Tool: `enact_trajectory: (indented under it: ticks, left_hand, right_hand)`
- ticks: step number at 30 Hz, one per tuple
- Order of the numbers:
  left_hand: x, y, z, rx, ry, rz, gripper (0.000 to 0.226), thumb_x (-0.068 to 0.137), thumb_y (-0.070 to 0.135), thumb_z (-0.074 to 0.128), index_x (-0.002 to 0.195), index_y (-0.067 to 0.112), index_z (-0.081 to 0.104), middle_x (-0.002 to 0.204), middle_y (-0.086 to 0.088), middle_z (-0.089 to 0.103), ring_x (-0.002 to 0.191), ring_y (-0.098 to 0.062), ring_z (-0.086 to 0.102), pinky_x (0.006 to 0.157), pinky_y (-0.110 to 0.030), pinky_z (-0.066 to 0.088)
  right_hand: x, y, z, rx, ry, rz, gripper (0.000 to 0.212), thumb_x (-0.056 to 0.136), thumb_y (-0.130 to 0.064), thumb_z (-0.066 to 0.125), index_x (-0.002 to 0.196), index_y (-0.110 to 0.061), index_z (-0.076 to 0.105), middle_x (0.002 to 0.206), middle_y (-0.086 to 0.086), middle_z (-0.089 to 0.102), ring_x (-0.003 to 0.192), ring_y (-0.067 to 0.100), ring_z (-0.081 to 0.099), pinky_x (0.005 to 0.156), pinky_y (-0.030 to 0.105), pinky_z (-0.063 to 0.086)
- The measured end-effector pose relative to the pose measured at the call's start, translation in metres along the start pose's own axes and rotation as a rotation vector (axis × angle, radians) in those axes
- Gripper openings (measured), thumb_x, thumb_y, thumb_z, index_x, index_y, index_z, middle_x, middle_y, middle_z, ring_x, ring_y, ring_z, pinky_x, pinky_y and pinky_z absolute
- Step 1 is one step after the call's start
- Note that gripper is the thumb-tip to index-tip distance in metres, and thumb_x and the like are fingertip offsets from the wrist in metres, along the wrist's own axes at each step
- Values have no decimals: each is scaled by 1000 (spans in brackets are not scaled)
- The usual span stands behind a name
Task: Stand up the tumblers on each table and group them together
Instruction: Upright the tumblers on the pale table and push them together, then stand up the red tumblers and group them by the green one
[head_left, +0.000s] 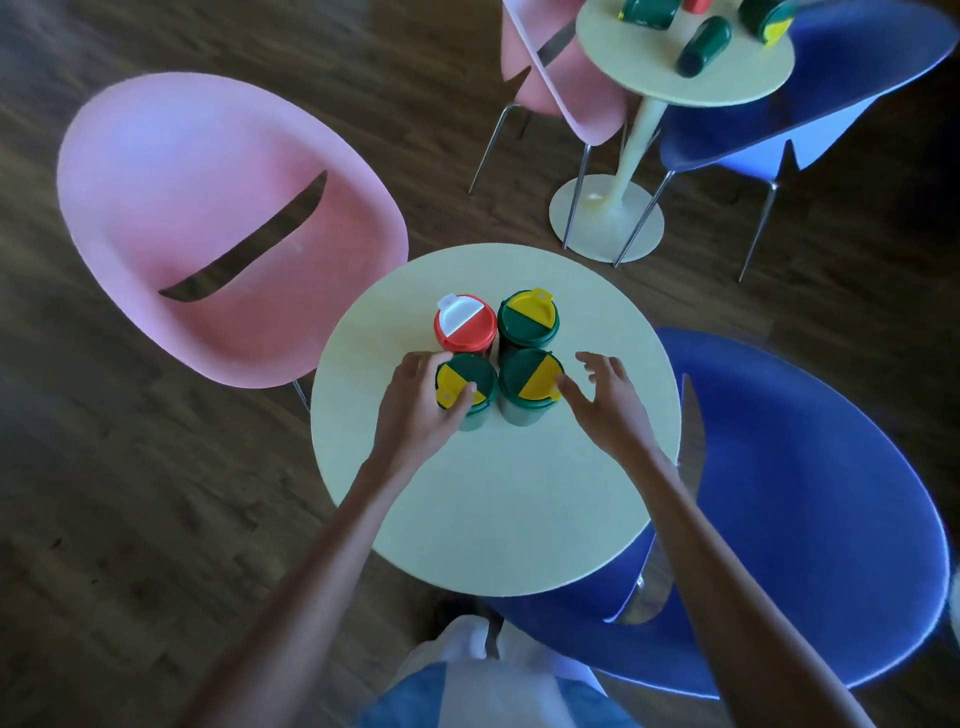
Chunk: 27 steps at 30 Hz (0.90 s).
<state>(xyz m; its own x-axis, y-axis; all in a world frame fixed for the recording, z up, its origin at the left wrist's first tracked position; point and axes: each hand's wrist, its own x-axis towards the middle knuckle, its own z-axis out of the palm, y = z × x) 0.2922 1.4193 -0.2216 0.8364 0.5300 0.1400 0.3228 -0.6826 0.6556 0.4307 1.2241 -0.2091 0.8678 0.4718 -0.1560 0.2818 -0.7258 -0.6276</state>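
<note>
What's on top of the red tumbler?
The red tumbler wears a red lid with a white flip cap. Nothing else sits on it. The lid covers its inside, so any contents can't be seen.

Far round cream table (727, 88): top edge cuts green lidded tumblers (704, 47) lying there; count unclear. Left hand (415, 410) hides near green tumbler's (467, 387) side.
</note>
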Motion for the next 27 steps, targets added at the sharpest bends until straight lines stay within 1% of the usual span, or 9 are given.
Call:
enact_trajectory:
  ticks: [3,6,8,10,12,16,19,22,27]
  left_hand:
    - [1,10,-10,183,-34,124,48,81,51,45,105,13,61,99,-5,64,93,-26,61,72,-41,51]
    - [-2,29,-7,287,-113,253,46,79,51,42,95,14,62,90,-4,65,80,-27,64,62,-37,50]
    - [-6,49,2,327,-171,346,43,79,50,45,94,13,63,86,-5,65,76,-27,64,57,-34,47]
    - [-15,74,15,337,-251,404,42,81,46,52,98,10,62,90,-8,65,81,-30,64,61,-36,47]
    - [-27,101,32,342,-336,450,42,83,46,57,106,12,60,101,-8,65,91,-30,63,71,-38,47]
    - [-57,167,72,375,-497,587,44,86,49,51,116,17,54,113,-3,60,103,-26,59,86,-38,41]
    - [-88,226,104,364,-560,722,43,87,49,51,116,17,54,113,-2,60,104,-25,58,87,-37,42]
    - [-128,288,140,318,-586,850,44,86,50,51,118,19,54,111,0,60,104,-24,58,87,-37,43]
    - [-218,386,202,291,-663,985,45,87,53,49,119,22,53,112,0,60,106,-23,59,88,-36,43]
  right_hand:
    - [-22,7,-19,-144,117,-39,41,92,-41,50,126,-19,53,126,6,56,115,23,55,85,39,51]
    - [-55,22,-37,-330,142,13,40,91,-38,51,126,-19,54,128,6,57,121,26,50,96,42,43]
    - [-80,32,-47,-387,141,94,42,90,-41,51,127,-21,53,128,5,56,120,25,51,98,41,40]
    - [-106,43,-58,-412,134,167,44,89,-42,52,128,-22,52,125,5,56,117,25,52,96,40,40]
    - [-134,56,-71,-415,143,238,44,88,-42,53,127,-22,52,122,6,56,115,27,53,94,39,40]
    - [-198,95,-105,-373,208,399,44,88,-42,51,127,-23,51,121,4,55,116,25,52,93,37,40]
    - [-253,135,-139,-350,280,529,47,87,-48,50,128,-25,49,123,2,54,119,23,51,93,37,41]
    - [-318,178,-176,-334,346,641,40,86,-47,51,117,-21,52,117,5,55,115,26,53,90,38,41]
    - [-427,246,-221,-288,442,788,42,86,-52,51,114,-20,51,119,4,55,114,26,53,92,39,42]
